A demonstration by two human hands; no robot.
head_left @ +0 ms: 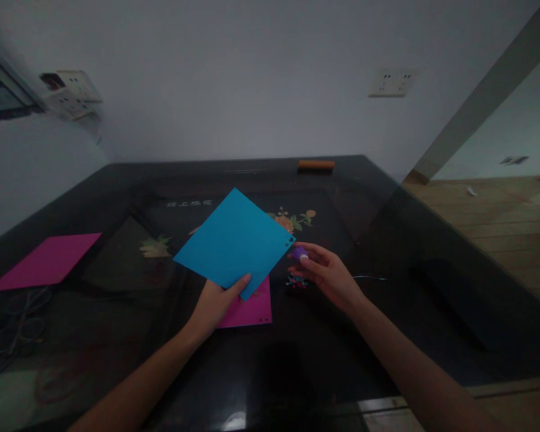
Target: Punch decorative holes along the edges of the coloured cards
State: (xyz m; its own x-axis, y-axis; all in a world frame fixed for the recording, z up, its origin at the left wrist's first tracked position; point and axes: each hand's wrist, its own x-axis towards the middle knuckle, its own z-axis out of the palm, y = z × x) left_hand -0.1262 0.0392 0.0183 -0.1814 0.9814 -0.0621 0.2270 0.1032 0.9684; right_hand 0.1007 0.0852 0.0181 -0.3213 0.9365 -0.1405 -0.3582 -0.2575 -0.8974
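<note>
My left hand (216, 303) grips the near corner of a blue paper sheet (234, 240) and holds it tilted above the dark glass table (387, 252). Small holes show along the sheet's right corner. My right hand (328, 273) pinches a small purple hole punch (299, 253) right beside that corner. Under the blue sheet lies a magenta sheet (252, 309) with holes along its edge. Tiny coloured paper dots (296, 281) are scattered on the table beneath my right hand.
A second magenta sheet (45, 262) lies at the table's left. An orange bar (315, 165) rests at the far edge. Cables (22, 324) lie at the near left. A dark flat object (459, 300) sits at the right, with wooden floor beyond it.
</note>
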